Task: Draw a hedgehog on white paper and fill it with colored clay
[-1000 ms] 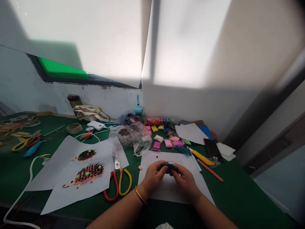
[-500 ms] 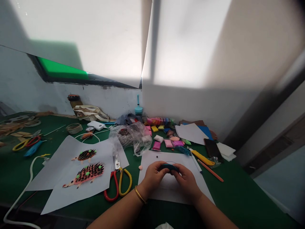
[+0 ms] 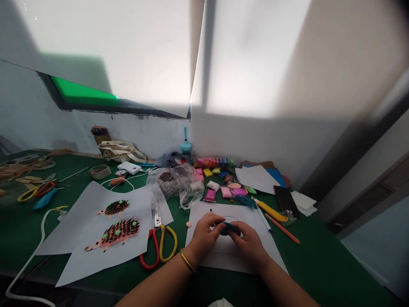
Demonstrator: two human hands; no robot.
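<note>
Between both hands is a dark blue-green piece of clay, curved and pinched at its two sides. My left hand grips its left end between thumb and fingers, and my right hand grips the right end. Both are held over a white sheet of paper on the green table. Part of a drawn curved line shows on the paper just beyond the fingers. A small dark ball lies near the sheet's far edge, and a pale pink lump sits at its left edge.
Scissors lie left of the sheet, beside papers bearing two hedgehog figures. Colored clay packets and a plastic bag are behind. On the right are a white pen, yellow cutter, orange stick and dark phone.
The blue-green piece has tilted and shifted slightly between my fingers, showing more of its broad face. Both hands have moved very little and still hold it.
</note>
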